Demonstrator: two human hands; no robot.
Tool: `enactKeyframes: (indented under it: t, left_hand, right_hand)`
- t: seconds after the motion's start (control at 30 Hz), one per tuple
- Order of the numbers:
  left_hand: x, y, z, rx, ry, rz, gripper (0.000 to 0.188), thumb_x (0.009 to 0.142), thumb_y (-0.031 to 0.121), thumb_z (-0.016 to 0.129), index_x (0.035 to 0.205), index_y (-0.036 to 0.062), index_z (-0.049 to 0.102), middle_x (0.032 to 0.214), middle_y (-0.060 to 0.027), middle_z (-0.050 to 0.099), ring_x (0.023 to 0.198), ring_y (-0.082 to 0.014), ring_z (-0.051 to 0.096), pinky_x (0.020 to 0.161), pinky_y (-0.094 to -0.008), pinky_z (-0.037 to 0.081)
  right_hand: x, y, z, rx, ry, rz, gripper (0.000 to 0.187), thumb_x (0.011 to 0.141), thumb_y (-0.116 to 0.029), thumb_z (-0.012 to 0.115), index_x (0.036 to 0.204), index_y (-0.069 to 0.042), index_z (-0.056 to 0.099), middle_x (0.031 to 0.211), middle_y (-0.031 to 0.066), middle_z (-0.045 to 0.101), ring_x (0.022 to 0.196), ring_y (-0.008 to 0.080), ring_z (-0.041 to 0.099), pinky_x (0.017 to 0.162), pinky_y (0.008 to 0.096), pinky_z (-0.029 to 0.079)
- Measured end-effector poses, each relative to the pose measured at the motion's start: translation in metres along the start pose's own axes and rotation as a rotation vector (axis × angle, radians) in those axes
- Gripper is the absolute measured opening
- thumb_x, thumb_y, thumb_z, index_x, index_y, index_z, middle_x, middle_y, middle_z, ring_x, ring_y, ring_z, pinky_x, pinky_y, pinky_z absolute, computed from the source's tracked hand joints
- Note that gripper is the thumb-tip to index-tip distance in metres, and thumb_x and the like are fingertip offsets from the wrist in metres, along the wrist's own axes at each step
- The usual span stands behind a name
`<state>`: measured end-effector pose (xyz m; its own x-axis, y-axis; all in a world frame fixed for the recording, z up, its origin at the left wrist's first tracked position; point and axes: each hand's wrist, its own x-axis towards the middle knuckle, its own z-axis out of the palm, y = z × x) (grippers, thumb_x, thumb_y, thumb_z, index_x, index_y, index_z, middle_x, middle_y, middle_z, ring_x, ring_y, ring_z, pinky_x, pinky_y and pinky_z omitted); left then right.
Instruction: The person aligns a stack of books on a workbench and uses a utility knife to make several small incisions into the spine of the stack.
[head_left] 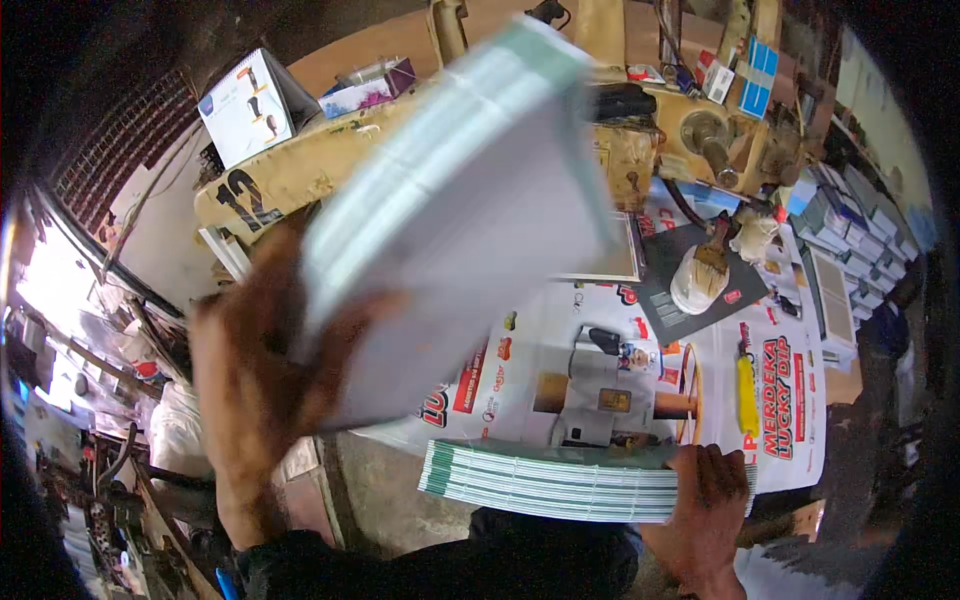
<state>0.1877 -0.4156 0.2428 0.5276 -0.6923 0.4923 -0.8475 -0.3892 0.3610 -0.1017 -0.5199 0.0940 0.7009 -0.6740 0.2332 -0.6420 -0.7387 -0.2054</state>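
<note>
My left hand (pixel 245 370) is raised at the left, its fingers closed round the lower end of a thick book block (pixel 450 150). This block has a white and green spine with stitching bands; it is tilted and smeared by motion. Low at the front, my right hand (pixel 705 510) grips the right end of a stack of book blocks (pixel 550 482). Their green and white striped spines face me, and the stack lies level at the table's near edge. Most of the right thumb's side is hidden by the hand itself.
A printed poster sheet (pixel 540 390) covers the table. On it are a black board (pixel 660 310), a white pot (pixel 695 285) with a brush, and a yellow-handled tool (pixel 747 395). Stacked books (pixel 850 240) stand at right. A yellowish machine (pixel 300 170) and desk calendar (pixel 240 115) lie behind.
</note>
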Motion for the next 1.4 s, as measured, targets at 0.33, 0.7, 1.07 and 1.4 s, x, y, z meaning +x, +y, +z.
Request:
enactKeyframes:
  t: [0.33, 0.7, 1.07, 1.4]
  left_hand:
    - [0.001, -0.119, 0.194, 0.499, -0.324, 0.044, 0.055, 0.094, 0.018, 0.059, 0.141, -0.0028, 0.039, 0.133, -0.0252, 0.055, 0.107, -0.0386, 0.064, 0.085, -0.043, 0.055]
    - [0.022, 0.006, 0.114, -0.397, -1.195, 0.608, 0.052, 0.1, 0.045, 0.052, 0.123, -0.0009, 0.061, 0.098, -0.0278, 0.068, 0.09, -0.0413, 0.066, 0.087, -0.044, 0.052]
    - [0.005, -0.002, 0.147, -0.491, -1.438, 0.61, 0.055, 0.1, 0.05, 0.051, 0.097, -0.0032, 0.064, 0.065, -0.0215, 0.058, 0.061, -0.0341, 0.06, 0.061, -0.044, 0.047]
    - [0.005, 0.002, 0.148, -0.463, -1.512, 0.487, 0.047, 0.1, 0.044, 0.054, 0.1, -0.001, 0.068, 0.086, -0.0257, 0.065, 0.08, -0.0366, 0.066, 0.075, -0.0454, 0.05]
  right_hand:
    - [0.007, -0.004, -0.004, 0.028, 0.073, -0.042, 0.041, 0.066, -0.02, 0.076, 0.096, -0.007, 0.051, 0.084, 0.0133, 0.055, 0.079, 0.035, 0.057, 0.075, 0.0503, 0.043]
    - [0.015, 0.005, -0.005, 0.018, -0.055, 0.043, 0.049, 0.065, -0.018, 0.079, 0.106, -0.005, 0.054, 0.094, 0.013, 0.062, 0.09, 0.0332, 0.061, 0.084, 0.0506, 0.046]
    - [-0.018, 0.015, 0.051, -0.161, 0.645, -0.281, 0.024, 0.088, -0.01, 0.07, 0.11, -0.007, 0.062, 0.119, 0.0158, 0.067, 0.102, 0.0344, 0.063, 0.09, 0.0467, 0.051]
    - [-0.021, 0.02, 0.062, -0.118, 0.695, -0.306, 0.022, 0.087, -0.007, 0.07, 0.108, -0.007, 0.063, 0.117, 0.0164, 0.066, 0.102, 0.0311, 0.064, 0.09, 0.0446, 0.051]
